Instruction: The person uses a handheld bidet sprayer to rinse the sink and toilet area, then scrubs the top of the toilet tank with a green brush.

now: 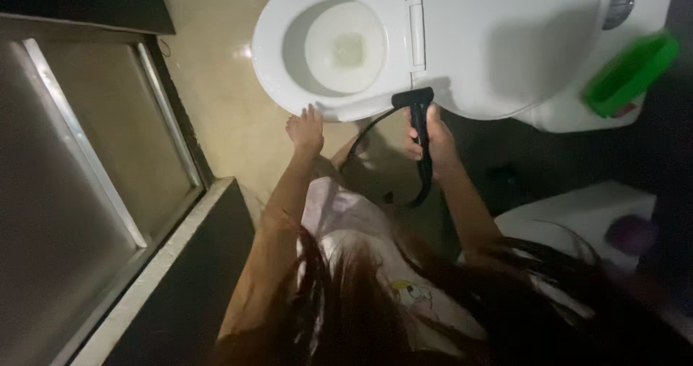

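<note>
Toilet (pixel 447 63), white, fills the top of the view, its seat down around the bowl and its lid tipped back toward the cistern. The right hand (pixel 429 138) is clenched round the grip of a black bidet sprayer (pixel 417 113), whose flat head sits right at the outer edge of the seat, just touching or nearly touching the porcelain; which, I cannot tell in this dim light. From the bottom of the grip a black hose (pixel 375 160) curls down and round in a loop between the two forearms. The left hand (pixel 305 130) is released, fingers spread, holding nothing, its fingertips close under the front rim of the seat, near but seemingly not on it.

A green container (pixel 630 73) lies tilted on the cistern at the far right. Below it, well apart from the hands, stands a white bin (pixel 577 214) with something dark and blurred at its right edge. On the left a glass shower door (pixel 86 171) with metal frame bars runs along a dark raised ledge (pixel 188 265). The beige tiled floor (pixel 216 84) shines between the door and the toilet. The person's long dark hair and pale printed shirt (pixel 361 250) fill the lower middle.
</note>
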